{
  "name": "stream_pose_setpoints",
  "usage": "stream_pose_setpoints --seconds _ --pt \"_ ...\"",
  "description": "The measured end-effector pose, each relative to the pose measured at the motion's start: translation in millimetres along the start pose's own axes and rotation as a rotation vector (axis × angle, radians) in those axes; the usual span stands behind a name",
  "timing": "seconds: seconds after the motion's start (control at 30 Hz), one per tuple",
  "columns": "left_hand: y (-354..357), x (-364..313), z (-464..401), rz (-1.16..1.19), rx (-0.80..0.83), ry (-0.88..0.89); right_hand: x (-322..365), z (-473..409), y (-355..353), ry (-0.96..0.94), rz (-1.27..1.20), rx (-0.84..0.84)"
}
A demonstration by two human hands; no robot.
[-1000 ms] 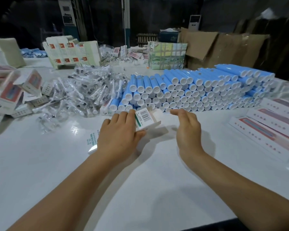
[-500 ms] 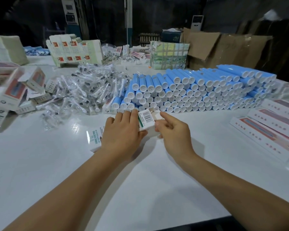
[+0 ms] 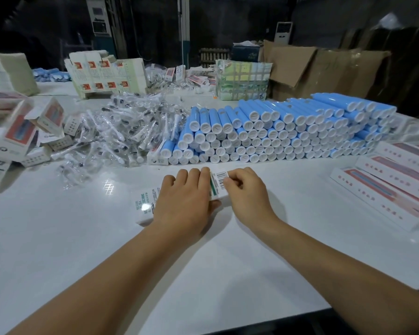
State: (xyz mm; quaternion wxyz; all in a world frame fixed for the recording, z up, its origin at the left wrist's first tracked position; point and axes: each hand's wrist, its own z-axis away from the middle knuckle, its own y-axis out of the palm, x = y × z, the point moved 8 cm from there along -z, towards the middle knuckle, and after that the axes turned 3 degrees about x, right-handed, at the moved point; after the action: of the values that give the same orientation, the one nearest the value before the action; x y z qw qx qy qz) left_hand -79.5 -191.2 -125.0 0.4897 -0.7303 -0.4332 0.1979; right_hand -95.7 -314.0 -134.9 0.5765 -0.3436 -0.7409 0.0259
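A long white carton [image 3: 145, 204] with green print and a barcode lies on the white table [image 3: 203, 274] in front of me. My left hand [image 3: 184, 201] lies over its middle, fingers across the top and thumb under the near edge, holding it. My right hand [image 3: 247, 192] is at the carton's right end, fingers curled onto the barcode end flap. Most of the carton is hidden under my hands.
A big stack of blue tubes with white caps [image 3: 288, 131] lies just behind my hands. Bagged white brush heads [image 3: 111, 136] are heaped at the left. Flat printed boxes [image 3: 392, 184] lie at the right, open cartons [image 3: 22, 131] at the far left, cardboard at the back.
My right hand came in from open beside the carton and now curls on its end flap. The carton's right end has come down closer to the table.
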Motion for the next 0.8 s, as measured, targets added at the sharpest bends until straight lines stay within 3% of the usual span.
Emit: stream_pose_setpoints --seconds 0.17,0.23,0.3,0.37,0.43,0.47,0.53,0.63,0.73,0.8 --pt "0 -1 1 0.006 -0.004 -0.009 5 -2 5 -0.090 0.064 0.067" --pt "2 4 0 0.030 0.008 -0.041 6 -4 -4 -0.086 -0.005 0.019" --pt "1 11 -4 0.060 -0.006 -0.080 -3 -7 -25 0.008 -0.162 -0.179" --pt "1 16 -7 0.084 0.003 -0.107 -28 -8 -29 0.279 -0.549 -0.263" --pt "1 15 -8 0.102 0.017 -0.110 -35 -4 12 0.594 -1.114 0.028" --pt "1 12 -8 0.113 0.014 -0.098 -26 1 27 0.659 -1.257 0.166" --pt "-2 5 -7 0.139 -0.005 -0.074 -14 1 37 0.562 -1.336 0.276" --pt "-7 -2 -5 0.120 -0.031 -0.049 -10 -5 26 0.312 -1.159 0.183" --pt "-10 -7 -2 0.093 0.009 -0.035 -2 -2 7 0.037 -0.355 0.071" --pt "-12 -9 0 0.077 0.017 -0.027 5 2 4 -0.096 -0.043 0.035"
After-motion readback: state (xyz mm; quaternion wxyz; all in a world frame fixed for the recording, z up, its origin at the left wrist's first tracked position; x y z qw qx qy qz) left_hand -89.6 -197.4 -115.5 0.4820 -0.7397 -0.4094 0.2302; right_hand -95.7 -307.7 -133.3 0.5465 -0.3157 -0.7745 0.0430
